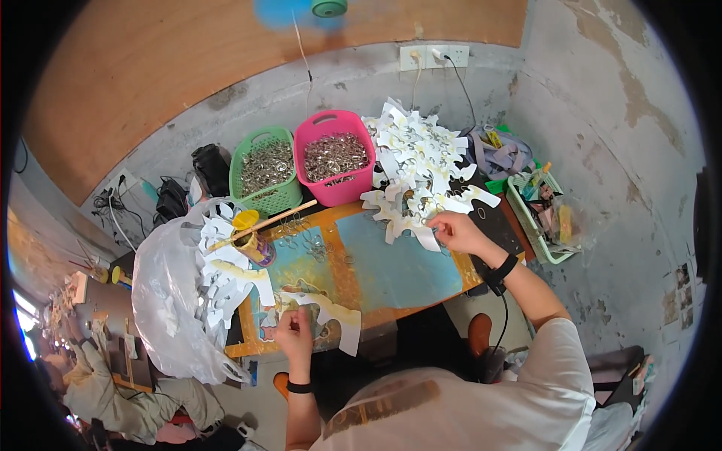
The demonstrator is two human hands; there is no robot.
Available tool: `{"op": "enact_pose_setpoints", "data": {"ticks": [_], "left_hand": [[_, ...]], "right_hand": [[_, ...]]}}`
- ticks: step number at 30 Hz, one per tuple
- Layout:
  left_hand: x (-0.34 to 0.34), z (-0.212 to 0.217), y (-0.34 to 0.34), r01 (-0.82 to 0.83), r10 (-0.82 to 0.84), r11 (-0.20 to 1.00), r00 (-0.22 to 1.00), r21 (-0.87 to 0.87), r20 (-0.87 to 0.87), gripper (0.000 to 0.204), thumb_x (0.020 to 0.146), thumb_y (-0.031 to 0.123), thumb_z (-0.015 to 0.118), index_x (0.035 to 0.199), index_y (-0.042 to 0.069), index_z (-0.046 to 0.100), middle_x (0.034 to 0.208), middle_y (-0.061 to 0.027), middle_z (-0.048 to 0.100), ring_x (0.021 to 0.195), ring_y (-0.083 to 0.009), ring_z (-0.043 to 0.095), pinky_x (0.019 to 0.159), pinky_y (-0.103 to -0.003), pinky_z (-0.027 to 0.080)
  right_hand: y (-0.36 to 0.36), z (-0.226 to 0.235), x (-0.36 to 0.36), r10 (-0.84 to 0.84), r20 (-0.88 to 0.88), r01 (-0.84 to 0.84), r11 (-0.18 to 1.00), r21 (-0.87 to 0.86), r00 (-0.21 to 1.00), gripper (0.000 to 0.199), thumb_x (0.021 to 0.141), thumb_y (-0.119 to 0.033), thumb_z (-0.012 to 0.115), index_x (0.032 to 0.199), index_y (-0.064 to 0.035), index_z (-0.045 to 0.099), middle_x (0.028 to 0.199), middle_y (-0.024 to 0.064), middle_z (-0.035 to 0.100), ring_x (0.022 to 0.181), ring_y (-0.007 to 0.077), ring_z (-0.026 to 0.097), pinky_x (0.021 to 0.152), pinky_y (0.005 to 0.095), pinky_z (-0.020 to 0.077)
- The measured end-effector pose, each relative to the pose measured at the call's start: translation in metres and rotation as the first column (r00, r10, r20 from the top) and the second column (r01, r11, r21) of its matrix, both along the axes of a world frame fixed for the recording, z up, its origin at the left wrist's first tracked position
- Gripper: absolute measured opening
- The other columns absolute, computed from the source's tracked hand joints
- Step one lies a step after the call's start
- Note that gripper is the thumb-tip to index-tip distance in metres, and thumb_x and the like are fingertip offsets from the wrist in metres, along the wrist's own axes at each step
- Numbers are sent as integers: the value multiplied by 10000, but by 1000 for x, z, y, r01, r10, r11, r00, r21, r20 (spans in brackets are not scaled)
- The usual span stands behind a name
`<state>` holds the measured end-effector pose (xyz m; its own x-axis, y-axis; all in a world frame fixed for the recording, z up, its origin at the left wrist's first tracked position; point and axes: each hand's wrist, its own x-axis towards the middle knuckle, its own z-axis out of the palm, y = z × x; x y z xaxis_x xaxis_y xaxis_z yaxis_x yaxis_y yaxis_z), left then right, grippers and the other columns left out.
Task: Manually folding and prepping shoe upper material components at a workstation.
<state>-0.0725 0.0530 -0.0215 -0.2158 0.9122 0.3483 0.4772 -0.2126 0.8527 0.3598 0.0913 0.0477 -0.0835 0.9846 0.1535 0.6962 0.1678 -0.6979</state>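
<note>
My left hand (292,337) is closed at the near edge of the work table, its fingers against the left end of a white cut-out strip (347,322) with wavy edges and yellowish stains. A small pink-and-blue piece (267,328) lies just left of that hand. Farther right, my right hand (459,231) is closed in a pinch at the near edge of a heap of white cut-out pieces (417,146); what its fingertips hold is too small to tell. Loose metal rings (312,244) lie between the hands on the blue, yellow-stained tabletop (398,263).
Green (259,199) and pink (342,192) baskets of metal rings stand at the back. A stick (293,214) lies across a can (259,252) at left, beside more white cut-outs (218,301) and a plastic bag (162,301). A crate (553,252) stands right; another person (113,383) sits lower left.
</note>
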Motion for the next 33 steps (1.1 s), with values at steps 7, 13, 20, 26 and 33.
{"op": "enact_pose_setpoints", "data": {"ticks": [7,13,20,26,33], "left_hand": [[-3,-17,11,-33,27,998,994,54,108,223,936,142,654,774,-5,610,600,-1,523,516,-59,448,484,-217,351],[-6,-19,10,-45,43,997,999,70,26,212,924,124,661,762,-3,608,586,-6,518,504,-66,441,473,-227,344],[1,-8,9,-49,60,991,995,124,-83,200,912,103,659,751,-6,610,569,-44,526,478,-104,462,454,-256,349],[5,-7,8,-43,61,987,992,154,-113,190,909,100,660,760,-7,611,585,-77,560,486,-139,516,461,-267,384],[3,-6,8,-42,66,988,986,151,-156,179,904,95,659,758,3,610,582,-92,568,482,-169,546,462,-286,409]], "right_hand": [[32,-20,2,-116,102,109,992,67,988,183,775,-103,684,950,-48,670,780,116,638,705,288,634,637,372,495],[-3,3,-40,37,202,-70,984,161,979,224,768,-87,700,988,-56,671,832,102,603,720,284,627,669,372,510],[-13,29,-51,294,169,-309,949,66,941,195,772,-103,718,944,-21,677,856,102,576,800,292,623,720,357,508],[37,-5,22,-63,389,35,996,79,919,173,808,-115,646,962,-40,668,950,164,629,865,348,630,771,457,503],[60,-27,58,-349,339,348,935,65,874,290,784,-101,627,1070,-53,634,963,185,682,922,357,651,824,439,514]]}}
